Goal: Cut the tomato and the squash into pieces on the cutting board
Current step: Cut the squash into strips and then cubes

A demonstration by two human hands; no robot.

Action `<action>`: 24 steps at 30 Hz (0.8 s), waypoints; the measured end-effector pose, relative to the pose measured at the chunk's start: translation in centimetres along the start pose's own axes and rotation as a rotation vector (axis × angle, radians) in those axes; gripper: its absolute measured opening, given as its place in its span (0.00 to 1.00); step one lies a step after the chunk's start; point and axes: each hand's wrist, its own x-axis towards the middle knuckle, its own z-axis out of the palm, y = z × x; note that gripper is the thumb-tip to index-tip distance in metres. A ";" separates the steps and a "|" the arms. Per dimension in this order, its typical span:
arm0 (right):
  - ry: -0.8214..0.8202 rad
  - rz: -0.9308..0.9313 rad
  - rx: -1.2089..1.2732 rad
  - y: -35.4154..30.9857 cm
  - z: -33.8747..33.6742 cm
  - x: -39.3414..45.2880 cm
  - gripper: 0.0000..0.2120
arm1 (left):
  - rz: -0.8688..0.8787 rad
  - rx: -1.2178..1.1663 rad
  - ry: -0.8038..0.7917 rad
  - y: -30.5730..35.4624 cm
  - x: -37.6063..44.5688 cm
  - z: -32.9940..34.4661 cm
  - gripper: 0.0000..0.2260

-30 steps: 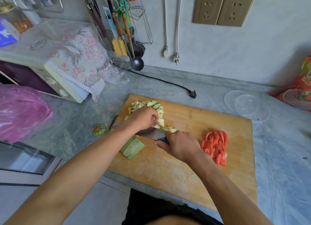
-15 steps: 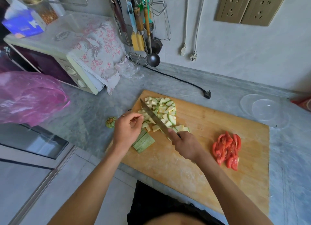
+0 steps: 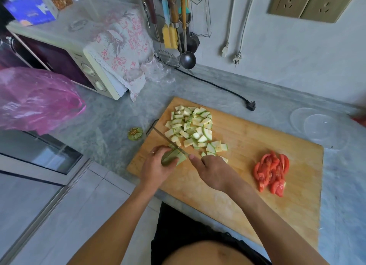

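A wooden cutting board (image 3: 247,165) lies on the grey counter. On its far left part sits a heap of cut squash pieces (image 3: 191,126). Red tomato slices (image 3: 271,172) are piled near its right side. My left hand (image 3: 156,166) grips the uncut strips of squash (image 3: 172,156) at the board's near left edge. My right hand (image 3: 212,170) holds the knife (image 3: 168,141) by its handle, and the blade lies across the end of those strips, pointing away to the left.
A squash stem end (image 3: 135,133) lies on the counter left of the board. A microwave (image 3: 79,60) with a floral cloth and a pink plastic bag (image 3: 37,100) stand at the left. Clear plastic lids (image 3: 318,127) rest at the right. A black plug (image 3: 251,105) lies behind the board.
My left hand has taken hold of the uncut squash strips. The knife has come off the heap of pieces and now lies across those strips.
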 end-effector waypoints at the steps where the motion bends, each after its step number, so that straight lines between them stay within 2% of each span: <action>1: 0.001 0.000 -0.013 -0.1 0.0 0.0 0.30 | 0.003 -0.001 0.018 0.1 -0.2 0.2 0.16; 11: -0.024 -0.013 -0.114 -0.9 -0.1 0.2 0.32 | 0.141 0.136 0.076 -0.9 -1.5 2.0 0.17; 24: -0.056 -0.014 -0.145 -0.9 0.1 0.4 0.31 | 0.161 0.187 0.135 -0.8 -1.6 2.7 0.17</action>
